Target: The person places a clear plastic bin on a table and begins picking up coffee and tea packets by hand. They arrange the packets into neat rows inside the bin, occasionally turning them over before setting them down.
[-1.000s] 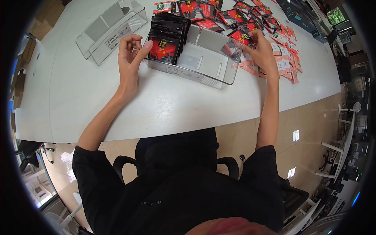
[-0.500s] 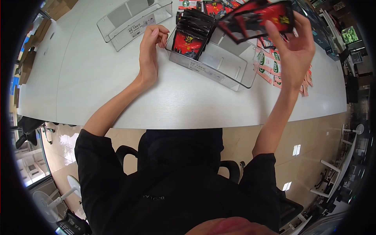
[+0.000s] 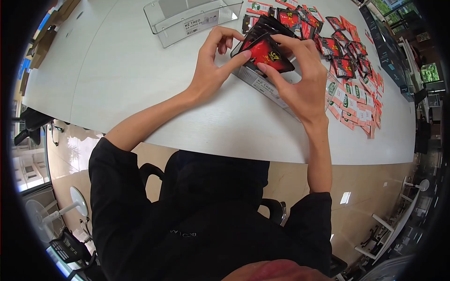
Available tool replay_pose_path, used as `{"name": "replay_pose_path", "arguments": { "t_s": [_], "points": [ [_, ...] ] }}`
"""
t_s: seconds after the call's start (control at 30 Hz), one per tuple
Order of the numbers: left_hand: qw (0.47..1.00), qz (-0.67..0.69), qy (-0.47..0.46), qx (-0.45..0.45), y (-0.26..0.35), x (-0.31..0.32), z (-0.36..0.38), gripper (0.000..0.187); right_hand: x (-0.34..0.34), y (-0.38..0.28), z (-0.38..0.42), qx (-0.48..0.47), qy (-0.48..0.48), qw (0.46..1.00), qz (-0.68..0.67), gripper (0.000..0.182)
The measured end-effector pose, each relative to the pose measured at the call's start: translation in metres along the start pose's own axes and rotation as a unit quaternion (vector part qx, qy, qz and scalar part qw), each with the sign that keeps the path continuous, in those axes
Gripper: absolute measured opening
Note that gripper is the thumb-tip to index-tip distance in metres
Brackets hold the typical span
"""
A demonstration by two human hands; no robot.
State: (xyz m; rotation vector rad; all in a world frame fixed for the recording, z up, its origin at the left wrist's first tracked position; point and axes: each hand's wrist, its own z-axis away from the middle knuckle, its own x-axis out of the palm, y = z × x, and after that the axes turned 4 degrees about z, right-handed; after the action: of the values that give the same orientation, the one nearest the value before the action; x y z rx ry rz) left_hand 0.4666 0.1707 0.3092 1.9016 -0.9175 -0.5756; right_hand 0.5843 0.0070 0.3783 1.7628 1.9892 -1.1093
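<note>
Red-and-black sachets [image 3: 268,55] are held tilted over the left end of a clear plastic bin [image 3: 262,86]. My right hand [image 3: 303,79] pinches them between thumb and fingers on the right side. From the left, the thumb of my left hand [image 3: 213,68] presses the front sachet, its other fingers curled by the bin's left end. Behind them, a row of dark sachets [image 3: 269,27] stands upright in the bin. How many sachets are in the grip is hidden. The right hand covers much of the bin's right part.
A second clear bin [image 3: 197,23] with a printed label stands at the back left. Loose red-and-black sachets [image 3: 344,67] are heaped at the right, beside pink-and-white stick packets [image 3: 358,105]. A long dark box [image 3: 386,54] lies along the table's right edge.
My right hand has brought the sachets from the right, down and left to the bin. My left thumb has come onto them. The view has shifted, showing more of the right-hand heap.
</note>
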Motion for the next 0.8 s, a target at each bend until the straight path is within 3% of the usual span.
{"name": "replay_pose_path", "arguments": {
  "t_s": [0.17, 0.27, 0.5, 0.7, 0.8],
  "points": [
    [1.0, -0.006, 0.002, 0.013, -0.002, -0.001, 0.0, 0.032, 0.003, 0.005, 0.0, -0.05, -0.001, 0.998, 0.044, 0.042],
    [0.997, 0.06, 0.036, -0.026, -0.002, 0.004, 0.0, 0.03, 0.003, -0.007, 0.003, 0.032, -0.064, 0.997, -0.019, 0.043],
    [0.997, 0.05, 0.013, -0.06, -0.006, 0.005, -0.001, 0.028, 0.004, -0.004, 0.006, 0.019, -0.031, 0.999, -0.04, 0.046],
    [1.0, 0.001, 0.003, 0.02, -0.006, 0.004, -0.002, 0.023, 0.002, -0.002, 0.004, 0.012, -0.03, 0.998, -0.044, 0.029],
    [1.0, 0.018, 0.013, 0.009, -0.002, 0.005, 0.0, 0.023, 0.0, -0.007, 0.005, 0.051, -0.065, 0.993, -0.088, 0.022]
  ]
}}
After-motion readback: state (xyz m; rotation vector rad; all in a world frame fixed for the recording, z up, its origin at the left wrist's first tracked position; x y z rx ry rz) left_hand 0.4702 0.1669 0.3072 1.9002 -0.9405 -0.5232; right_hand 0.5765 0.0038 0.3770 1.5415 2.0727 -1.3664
